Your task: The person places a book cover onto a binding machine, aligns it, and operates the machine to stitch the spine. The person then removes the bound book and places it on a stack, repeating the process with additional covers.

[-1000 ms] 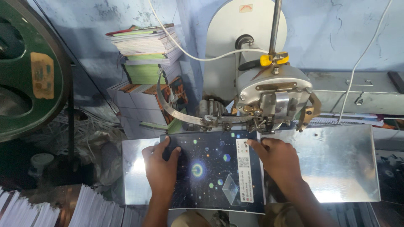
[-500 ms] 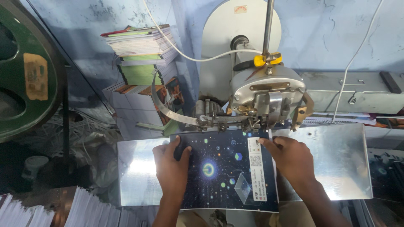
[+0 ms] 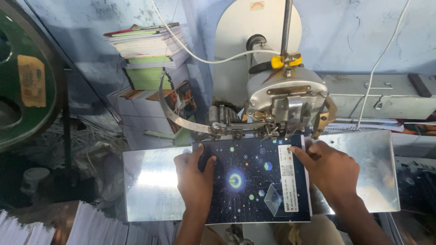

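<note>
Two bare hands are pressed flat on a dark, star-patterned booklet [image 3: 254, 181] lying on the shiny metal table [image 3: 150, 186], its far edge under the stitching machine head [image 3: 286, 102]. Nothing is clenched: the left hand [image 3: 195, 179] is spread near the booklet's left edge, the right hand [image 3: 329, 170] over its right edge.

The booklet [image 3: 254, 181] lies flat on the metal table [image 3: 150, 181], with its far edge under the head of the stitching machine [image 3: 286, 104], which stands behind it. The left hand [image 3: 195, 177] rests on the booklet's left part and the right hand [image 3: 329, 170] on its right edge, both in front of the machine. A stack of books [image 3: 150, 54] stands behind and to the left of the machine, and a pile of paper sheets [image 3: 91, 224] lies in front of the table's left end.
</note>
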